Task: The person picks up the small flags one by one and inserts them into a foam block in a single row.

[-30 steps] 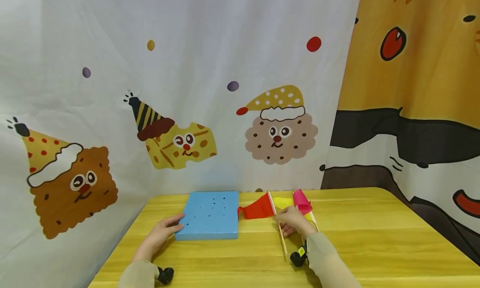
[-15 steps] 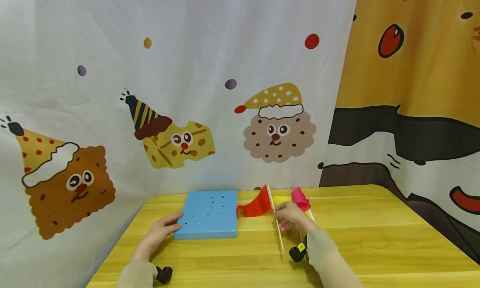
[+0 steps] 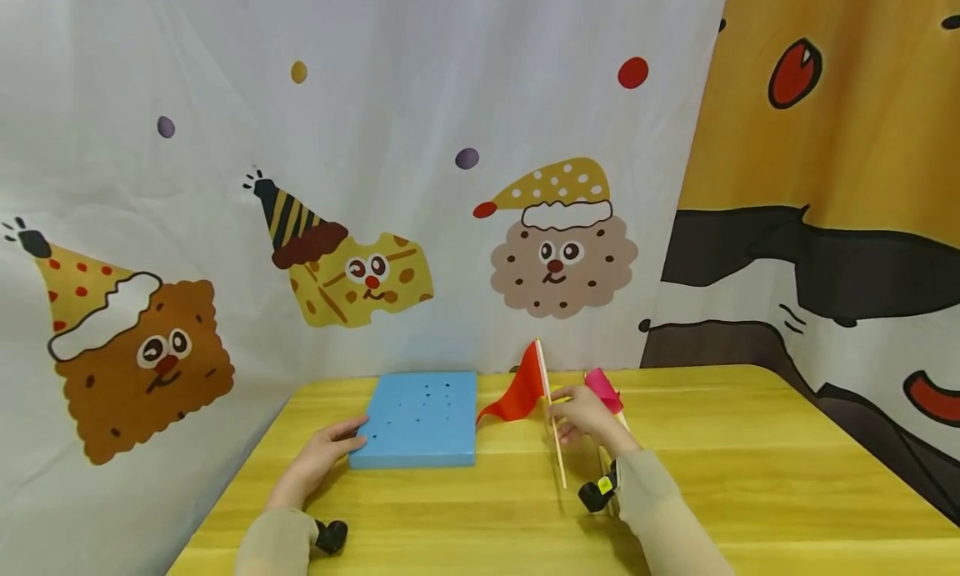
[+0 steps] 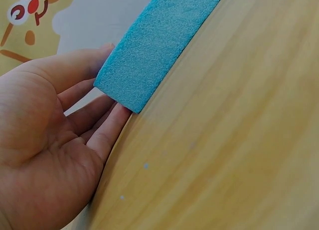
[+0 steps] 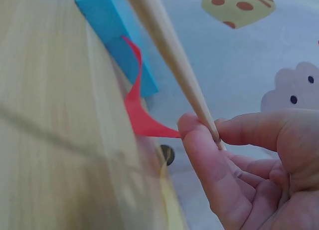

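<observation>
A blue foam block point(image 3: 420, 434) with small holes in its top lies flat on the wooden table. My left hand point(image 3: 327, 455) rests at its left side, thumb and fingertips against the edge; the left wrist view shows them at the block's corner point(image 4: 144, 60). My right hand point(image 3: 588, 418) pinches the thin wooden stick point(image 5: 172, 50) of a red flag point(image 3: 523, 388) between thumb and fingertips. The stick stands nearly upright, leaning a little left at the top. Its red cloth trails left toward the block's right side.
Behind my right hand lies a pink flag point(image 3: 603, 390), its stick partly hidden by the hand and sleeve. Yellow cloth point(image 5: 172, 200) shows low in the right wrist view. A printed curtain point(image 3: 450, 76) hangs behind the table point(image 3: 480, 518).
The red flag has risen and its stick has come more upright in my right hand. My left hand has stayed at the foam block's edge. The head view has shifted slightly.
</observation>
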A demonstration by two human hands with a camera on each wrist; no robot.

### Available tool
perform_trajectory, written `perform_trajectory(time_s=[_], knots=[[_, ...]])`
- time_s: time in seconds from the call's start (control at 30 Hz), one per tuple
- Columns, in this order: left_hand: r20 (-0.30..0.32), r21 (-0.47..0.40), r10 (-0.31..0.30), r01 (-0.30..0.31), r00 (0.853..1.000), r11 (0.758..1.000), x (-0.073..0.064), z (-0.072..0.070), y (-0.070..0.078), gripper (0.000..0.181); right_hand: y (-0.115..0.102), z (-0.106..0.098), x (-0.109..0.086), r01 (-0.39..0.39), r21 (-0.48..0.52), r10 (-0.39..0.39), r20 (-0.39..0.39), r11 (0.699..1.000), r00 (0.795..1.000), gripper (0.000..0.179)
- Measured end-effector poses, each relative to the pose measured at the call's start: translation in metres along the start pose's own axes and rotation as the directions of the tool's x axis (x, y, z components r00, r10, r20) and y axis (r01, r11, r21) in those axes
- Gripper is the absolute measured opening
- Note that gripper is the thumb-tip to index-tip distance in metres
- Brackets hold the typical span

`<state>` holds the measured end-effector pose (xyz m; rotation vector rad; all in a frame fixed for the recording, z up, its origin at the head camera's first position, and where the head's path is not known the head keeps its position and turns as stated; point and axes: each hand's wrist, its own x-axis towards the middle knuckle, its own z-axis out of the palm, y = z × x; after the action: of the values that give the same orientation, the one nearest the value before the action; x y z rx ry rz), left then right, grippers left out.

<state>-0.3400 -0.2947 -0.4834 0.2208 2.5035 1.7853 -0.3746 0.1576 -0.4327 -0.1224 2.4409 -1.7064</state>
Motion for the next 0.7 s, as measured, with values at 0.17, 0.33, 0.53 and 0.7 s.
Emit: perform_trajectory(time_s=[0.17,0.33,0.53,0.7], knots=[[0.004,-0.005,0.014,-0.014,1.0,1.0,0.002,-0.001,-0.001,0.057,-0.007,0.0,0.001,0.012,0.004,-0.012,-0.012,1.0,1.0,0.042],[0.007,-0.002,0.0,0.0,1.0,1.0,0.0,-0.001,-0.003,0.057,-0.019,-0.001,0.002,0.046,-0.018,-0.046,-0.004,0.999,0.999,0.043],[0.006,0.006,0.01,-0.01,1.0,1.0,0.001,-0.001,-0.001,0.057,-0.044,-0.01,0.004,0.114,-0.064,-0.113,0.019,0.991,0.993,0.044],[0.028,-0.01,0.037,-0.037,0.999,0.999,-0.001,-0.002,0.0,0.059,-0.066,-0.018,0.004,0.173,-0.08,-0.169,0.049,0.982,0.984,0.045]])
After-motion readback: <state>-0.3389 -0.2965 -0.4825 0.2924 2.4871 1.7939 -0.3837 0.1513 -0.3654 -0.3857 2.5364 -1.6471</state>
